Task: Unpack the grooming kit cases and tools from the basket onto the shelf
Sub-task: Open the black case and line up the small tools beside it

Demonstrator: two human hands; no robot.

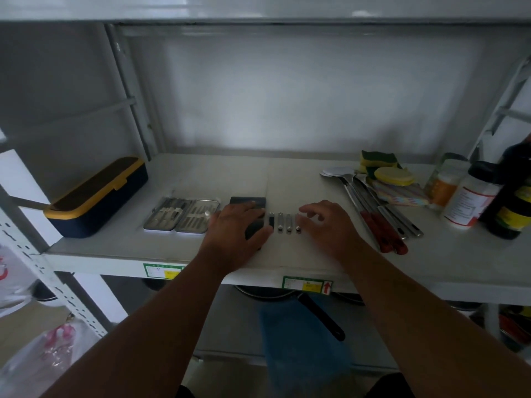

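At the shelf's (pixel 287 173) nine o'clock end a navy box with a yellow lid (pixel 96 196) is sitting. Toward three o'clock from it, an open metal kit case (pixel 181 215) is lying flat, tools showing. The left hand (pixel 237 225) is resting on a dark case (pixel 249 214), fingers loosely together. Four small clippers (pixel 284 223) are lined up between the hands. The right hand (pixel 326 222) is hovering, fingers spread and slightly curled. Spatulas (pixel 373 205), sponges (pixel 382 170) and jars (pixel 465 196) are crowding the three o'clock end.

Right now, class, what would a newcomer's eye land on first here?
Probably the two hands at the shelf's front edge: the left hand rests on a dark case, the right hand hovers beside a row of small clippers. Left of them lies an open metal grooming kit, then a yellow-lidded navy box.
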